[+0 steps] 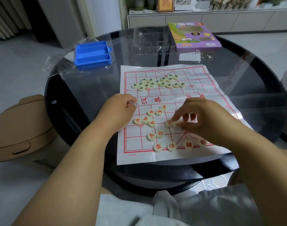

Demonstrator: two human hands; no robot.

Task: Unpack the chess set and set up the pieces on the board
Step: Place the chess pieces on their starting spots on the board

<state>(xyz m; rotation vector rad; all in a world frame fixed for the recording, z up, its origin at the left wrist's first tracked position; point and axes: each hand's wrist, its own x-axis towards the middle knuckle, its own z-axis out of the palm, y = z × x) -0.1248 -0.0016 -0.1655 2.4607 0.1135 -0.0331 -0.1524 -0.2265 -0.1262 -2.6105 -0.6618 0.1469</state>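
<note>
Four red pieces already sit on the board's near edge at 6 o'clock. Right hand fingers pinch one piece: lift clear, centre it on a crossing. Left hand, curled around something small and clear, steadies the sheet.

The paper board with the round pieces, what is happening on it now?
A person is setting up Chinese chess on a paper board on a glass table. The right hand pinches a red-marked piece near the middle of the near half. The left hand rests at the board's left edge, fingers curled on something small and clear. Four red pieces sit along the near row; the dark-marked pieces lie bunched on the far half. An empty blue tray stands behind.
</note>
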